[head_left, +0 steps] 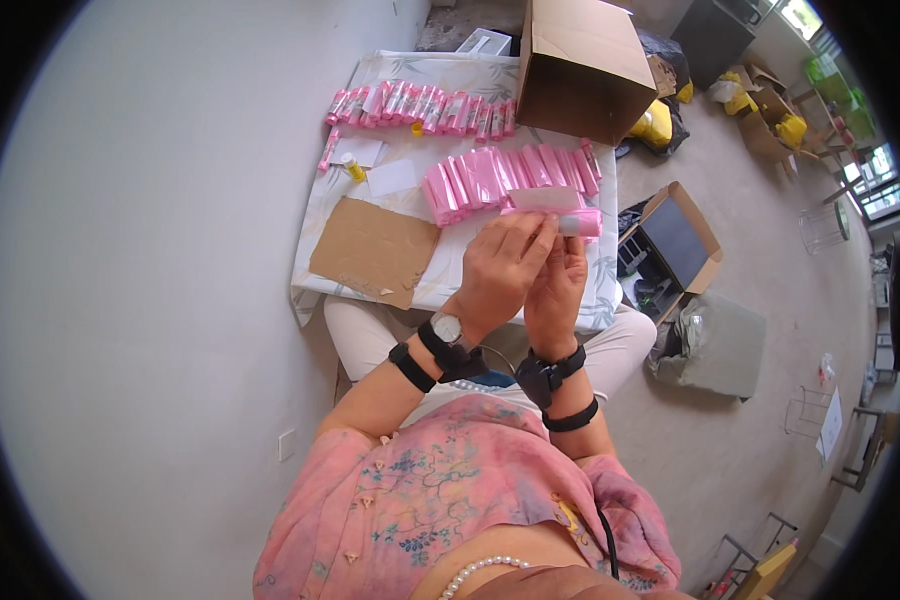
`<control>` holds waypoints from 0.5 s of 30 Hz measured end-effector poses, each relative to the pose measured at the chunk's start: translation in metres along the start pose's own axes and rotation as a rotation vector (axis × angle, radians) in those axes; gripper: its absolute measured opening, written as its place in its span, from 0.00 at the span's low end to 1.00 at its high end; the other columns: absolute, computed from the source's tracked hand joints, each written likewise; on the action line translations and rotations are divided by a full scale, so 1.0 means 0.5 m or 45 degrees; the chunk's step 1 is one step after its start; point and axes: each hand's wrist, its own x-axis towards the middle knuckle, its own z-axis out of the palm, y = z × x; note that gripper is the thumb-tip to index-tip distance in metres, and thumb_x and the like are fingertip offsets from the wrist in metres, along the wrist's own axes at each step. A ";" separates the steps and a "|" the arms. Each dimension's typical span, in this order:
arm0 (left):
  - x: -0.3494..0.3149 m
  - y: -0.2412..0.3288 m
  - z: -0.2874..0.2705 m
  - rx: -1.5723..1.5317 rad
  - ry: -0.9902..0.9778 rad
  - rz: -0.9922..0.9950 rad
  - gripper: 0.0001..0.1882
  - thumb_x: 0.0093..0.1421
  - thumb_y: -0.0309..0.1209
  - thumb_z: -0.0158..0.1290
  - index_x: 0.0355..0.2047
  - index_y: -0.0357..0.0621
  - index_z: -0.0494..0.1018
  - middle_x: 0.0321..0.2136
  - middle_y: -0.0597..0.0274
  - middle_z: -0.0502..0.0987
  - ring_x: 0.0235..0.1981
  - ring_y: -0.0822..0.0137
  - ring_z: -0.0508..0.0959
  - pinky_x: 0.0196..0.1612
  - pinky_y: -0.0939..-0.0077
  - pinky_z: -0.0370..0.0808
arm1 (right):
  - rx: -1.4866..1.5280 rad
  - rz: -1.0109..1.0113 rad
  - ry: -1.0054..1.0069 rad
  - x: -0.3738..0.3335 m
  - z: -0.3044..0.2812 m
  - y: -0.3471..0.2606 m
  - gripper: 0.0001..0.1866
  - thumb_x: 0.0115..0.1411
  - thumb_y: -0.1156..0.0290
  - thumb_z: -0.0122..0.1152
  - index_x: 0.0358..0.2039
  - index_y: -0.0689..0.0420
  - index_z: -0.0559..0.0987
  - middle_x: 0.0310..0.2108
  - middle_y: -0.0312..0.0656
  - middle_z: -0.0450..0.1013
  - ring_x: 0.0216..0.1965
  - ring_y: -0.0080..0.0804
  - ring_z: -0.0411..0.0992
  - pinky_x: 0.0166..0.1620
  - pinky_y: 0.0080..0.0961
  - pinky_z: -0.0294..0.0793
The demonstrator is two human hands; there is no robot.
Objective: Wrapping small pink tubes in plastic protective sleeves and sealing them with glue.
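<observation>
Both my hands are on one pink plastic roll [588, 222] with a pale label band around it. My left hand [498, 268] has its fingers closed at the label. From below, my right hand [558, 285] grips the same roll, its fingers partly hidden by the left. Just beyond lies a row of plain pink rolls [470, 178], packed side by side. A pale slip [543, 198] shows between that row and the held roll. Farther back stretches a row of pink rolls with labels [400, 103].
A piece of brown cardboard [375, 250] lies near left on the patterned tablecloth [305, 270]. Beside a yellow glue bottle [353, 168] are white papers [392, 177]. An open carton [585, 70] stands at the back right; another open box [675, 240] sits on the floor.
</observation>
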 end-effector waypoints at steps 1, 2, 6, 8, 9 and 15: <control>0.005 0.004 0.002 -0.027 0.000 0.009 0.22 0.55 0.25 0.60 0.53 0.41 0.80 0.46 0.56 0.81 0.45 0.54 0.82 0.48 0.60 0.81 | -0.023 -0.013 0.010 0.002 -0.007 -0.003 0.17 0.75 0.69 0.54 0.61 0.58 0.72 0.55 0.38 0.76 0.53 0.26 0.76 0.56 0.24 0.76; 0.007 0.008 0.007 -0.030 0.002 0.012 0.22 0.55 0.25 0.60 0.53 0.41 0.80 0.46 0.56 0.81 0.45 0.54 0.82 0.48 0.60 0.81 | -0.045 -0.027 0.020 0.003 -0.011 -0.007 0.17 0.76 0.68 0.52 0.61 0.58 0.72 0.55 0.38 0.76 0.53 0.25 0.76 0.56 0.24 0.77; 0.020 0.020 0.017 -0.017 0.016 0.060 0.22 0.55 0.26 0.60 0.52 0.40 0.80 0.46 0.56 0.81 0.46 0.55 0.82 0.49 0.62 0.82 | -0.040 -0.092 0.037 0.005 -0.014 -0.021 0.16 0.76 0.66 0.53 0.59 0.59 0.74 0.53 0.38 0.77 0.51 0.25 0.76 0.55 0.24 0.77; 0.028 0.028 0.014 -0.014 0.027 0.079 0.22 0.55 0.26 0.60 0.52 0.40 0.80 0.46 0.56 0.81 0.46 0.55 0.83 0.49 0.63 0.82 | -0.002 -0.088 0.049 0.004 -0.010 -0.032 0.15 0.76 0.66 0.53 0.57 0.59 0.75 0.51 0.38 0.78 0.50 0.26 0.77 0.54 0.24 0.78; 0.031 0.031 0.010 -0.020 0.020 0.080 0.22 0.55 0.27 0.60 0.52 0.41 0.80 0.45 0.56 0.81 0.46 0.56 0.83 0.49 0.63 0.82 | -0.003 -0.092 0.050 0.002 -0.007 -0.036 0.15 0.76 0.66 0.53 0.57 0.59 0.75 0.51 0.38 0.78 0.50 0.26 0.77 0.54 0.24 0.78; 0.037 0.035 -0.001 -0.065 0.018 0.089 0.22 0.54 0.26 0.61 0.51 0.42 0.80 0.43 0.58 0.82 0.45 0.56 0.83 0.47 0.64 0.82 | 0.020 -0.121 0.037 0.000 0.001 -0.043 0.15 0.75 0.66 0.54 0.57 0.59 0.75 0.51 0.39 0.78 0.50 0.26 0.77 0.55 0.24 0.78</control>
